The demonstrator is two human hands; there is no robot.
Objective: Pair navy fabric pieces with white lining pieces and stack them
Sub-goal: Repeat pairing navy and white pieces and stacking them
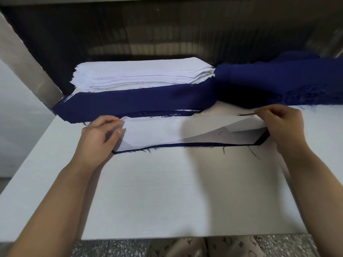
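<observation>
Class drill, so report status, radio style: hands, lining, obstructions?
Left hand holds lining at left end, right hand at right end. Lining over navy piece, right end lifted. Nothing blocking; navy stack just behind.

No text, label, brand, number or sign could be read. The navy fabric pieces (130,102), the white lining pieces (141,75) and the desk (185,191) showed plain surfaces, and the small print on the person's trousers (187,247) was too blurred to tell.
</observation>
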